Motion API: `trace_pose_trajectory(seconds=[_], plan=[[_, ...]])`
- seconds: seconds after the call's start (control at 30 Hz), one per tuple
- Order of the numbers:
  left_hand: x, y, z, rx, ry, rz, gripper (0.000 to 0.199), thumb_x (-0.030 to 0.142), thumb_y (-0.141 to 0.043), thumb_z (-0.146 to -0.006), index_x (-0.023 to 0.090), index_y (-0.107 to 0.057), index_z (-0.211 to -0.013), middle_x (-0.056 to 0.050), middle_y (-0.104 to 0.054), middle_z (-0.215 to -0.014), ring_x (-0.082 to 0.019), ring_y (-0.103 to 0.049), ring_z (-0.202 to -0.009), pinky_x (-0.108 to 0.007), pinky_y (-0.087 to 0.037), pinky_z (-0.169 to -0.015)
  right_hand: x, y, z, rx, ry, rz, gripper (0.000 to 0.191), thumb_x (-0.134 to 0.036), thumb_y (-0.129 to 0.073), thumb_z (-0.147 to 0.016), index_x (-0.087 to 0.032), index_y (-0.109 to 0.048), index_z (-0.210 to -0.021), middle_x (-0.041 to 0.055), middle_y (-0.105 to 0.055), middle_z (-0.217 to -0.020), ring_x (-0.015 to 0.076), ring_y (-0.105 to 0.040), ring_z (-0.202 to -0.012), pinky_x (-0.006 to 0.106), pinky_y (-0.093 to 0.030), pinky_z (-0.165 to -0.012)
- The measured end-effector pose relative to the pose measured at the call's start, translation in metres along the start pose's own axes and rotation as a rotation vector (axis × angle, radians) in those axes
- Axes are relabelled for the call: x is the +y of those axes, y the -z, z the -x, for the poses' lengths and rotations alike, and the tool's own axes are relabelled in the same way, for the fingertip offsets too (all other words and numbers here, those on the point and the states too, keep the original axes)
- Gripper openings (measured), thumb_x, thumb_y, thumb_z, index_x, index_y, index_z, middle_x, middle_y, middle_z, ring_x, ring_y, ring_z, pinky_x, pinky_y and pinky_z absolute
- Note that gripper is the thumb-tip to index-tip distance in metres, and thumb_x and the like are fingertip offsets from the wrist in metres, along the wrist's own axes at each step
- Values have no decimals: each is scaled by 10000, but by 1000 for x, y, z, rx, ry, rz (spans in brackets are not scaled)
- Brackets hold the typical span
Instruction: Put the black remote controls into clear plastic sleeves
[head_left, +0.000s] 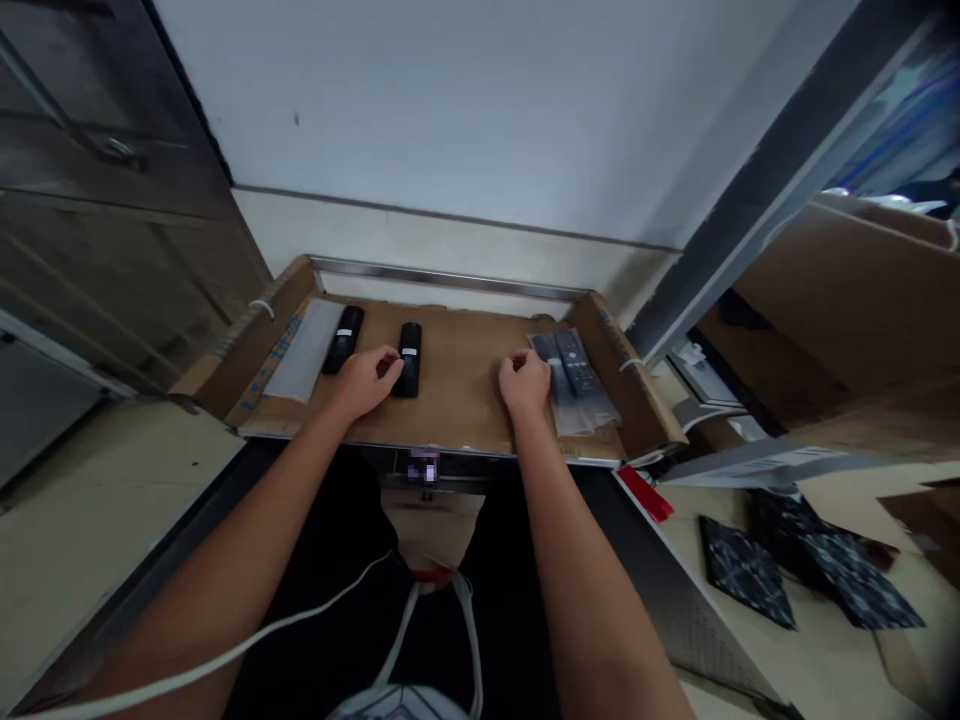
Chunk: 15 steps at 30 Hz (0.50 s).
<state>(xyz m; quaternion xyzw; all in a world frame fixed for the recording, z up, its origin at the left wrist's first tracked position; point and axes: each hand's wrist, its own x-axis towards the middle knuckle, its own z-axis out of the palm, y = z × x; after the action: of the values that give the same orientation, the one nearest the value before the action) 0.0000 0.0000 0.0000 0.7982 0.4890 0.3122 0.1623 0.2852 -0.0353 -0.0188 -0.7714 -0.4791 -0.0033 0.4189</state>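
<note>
Hands: my left hand (369, 378) is curled loosely beside a slim black plastic remote control (409, 358), fingers touching its near end, not clearly gripping it. My right hand (525, 383) is closed in a loose fist against a stack of grey remotes in clear plastic sleeves (574, 380).

Surface: a flat brown cardboard-lined tray (457, 385); raised side flaps probably keep items from sliding.

Also: a second black remote (343, 339) lies parallel, beside an empty clear sleeve (306, 348), suggesting sorted rows.
</note>
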Motion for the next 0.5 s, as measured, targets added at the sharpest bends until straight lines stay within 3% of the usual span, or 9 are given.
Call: trace_pose_trajectory(seconds=[0.07, 0.23, 0.4, 0.5], plan=[[-1, 1, 0, 68, -32, -10, 256, 353, -466, -920, 195, -665, -957, -61, -706, -873, -202, -630, -806, -310, -467, -765, 0, 1, 0, -2, 1, 7, 249, -254, -525, -787, -131, -686, -932, 137, -704, -904, 266, -589, -901, 373, -447, -847], [-8, 12, 14, 389, 2, -174, 212, 207, -508, -850, 178, -654, -1001, -108, -663, -1026, -276, -582, -1042, -419, -438, -968, 0, 2, 0, -11, 7, 13, 274, -254, -508, -789, -122, -689, -945, 147, -705, -914, 264, -588, -896, 369, -443, -847], [-31, 50, 60, 368, 16, -293, 398, 89, -511, -743, 204, -636, -1104, -115, -612, -1143, -301, -548, -1132, -455, -427, -1025, 1, 0, -1, -20, 11, 28, 274, -256, -510, -793, -122, -696, -943, 148, -707, -907, 266, -591, -886, 371, -443, -842], [-43, 76, 89, 328, 66, -311, 386, 129, -513, -774, 200, -615, -1140, -104, -612, -1104, -276, -597, -1031, -419, -489, -954, 1, -1, -3, -20, -3, 41, 270, -265, -524, -792, -130, -699, -947, 145, -711, -913, 267, -593, -879, 371, -446, -824]])
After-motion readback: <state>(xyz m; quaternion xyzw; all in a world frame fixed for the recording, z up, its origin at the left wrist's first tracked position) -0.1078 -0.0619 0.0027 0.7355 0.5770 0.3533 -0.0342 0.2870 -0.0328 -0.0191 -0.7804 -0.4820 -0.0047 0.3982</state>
